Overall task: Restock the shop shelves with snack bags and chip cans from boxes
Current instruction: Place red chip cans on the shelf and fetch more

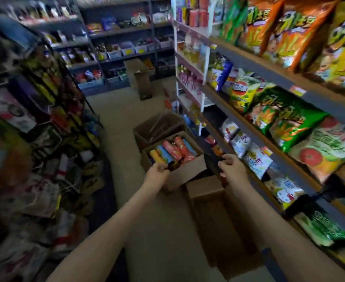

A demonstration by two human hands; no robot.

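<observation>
Head view: a shop aisle, both bare arms reaching forward and down toward boxes on the floor.
Left hand: at the near edge of the can box, fingers pinched on a small dark item — too blurred to say what it is.
Right hand: near the low shelf on the right, fingers curled and partly apart; it hides whatever may be in it, so I cannot tell whether it grips anything.
Can box: open cardboard, on the floor between the hands, tilted a little; it rests partly on another box.
Cans: lying on their sides in the can box, packed side by side — yellow, blue, pink and red.
Rear box: open, just behind the can box, touching it; contents unclear.
Near box: plain cardboard, below the right forearm, beside the shelf base.
Far box: tall, standing well down the aisle.
Bags: green, orange and white snack packs leaning along the right shelves, on several levels.
Left racks: crowded with goods, blurred.
</observation>
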